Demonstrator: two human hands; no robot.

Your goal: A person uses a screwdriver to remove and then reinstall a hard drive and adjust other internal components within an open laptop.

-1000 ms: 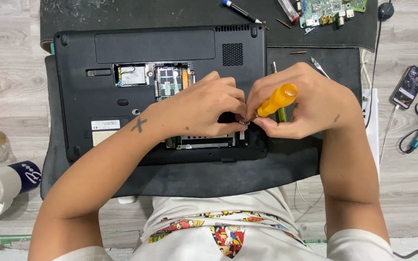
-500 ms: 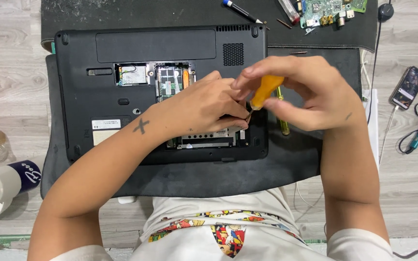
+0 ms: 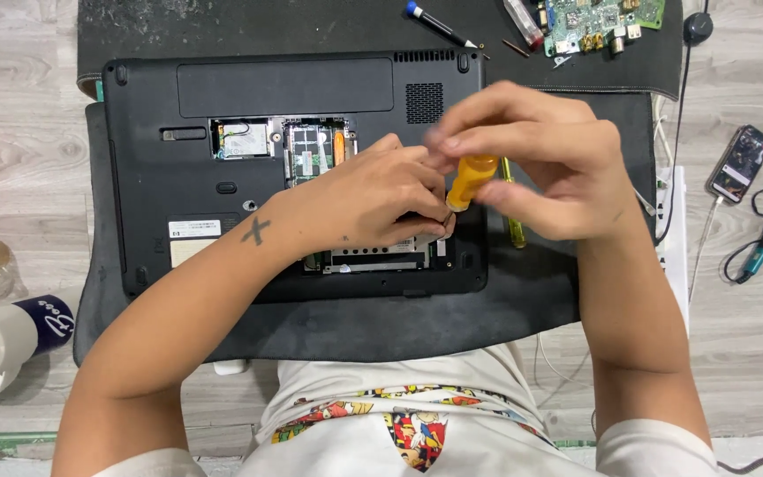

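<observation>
Orange-handled screwdriver [image 3: 470, 181] is clamped in right hand [image 3: 536, 163] fingers, tip down at the open bay of black laptop [image 3: 178, 168], upturned on dark mat [image 3: 381, 327]. Left hand [image 3: 373, 203] is rested on laptop, fingers curled together by the tip; whether anything is pinched cannot be told

A floor of pale grey wood-grain planks [image 3: 28, 150] is shown from above under even, shadowless light. A black work mat [image 3: 355, 327] is spread over it below the grip; a second, scuffed mat [image 3: 249, 22] is laid above it. No walls, windows or furniture are included in the view.
</observation>
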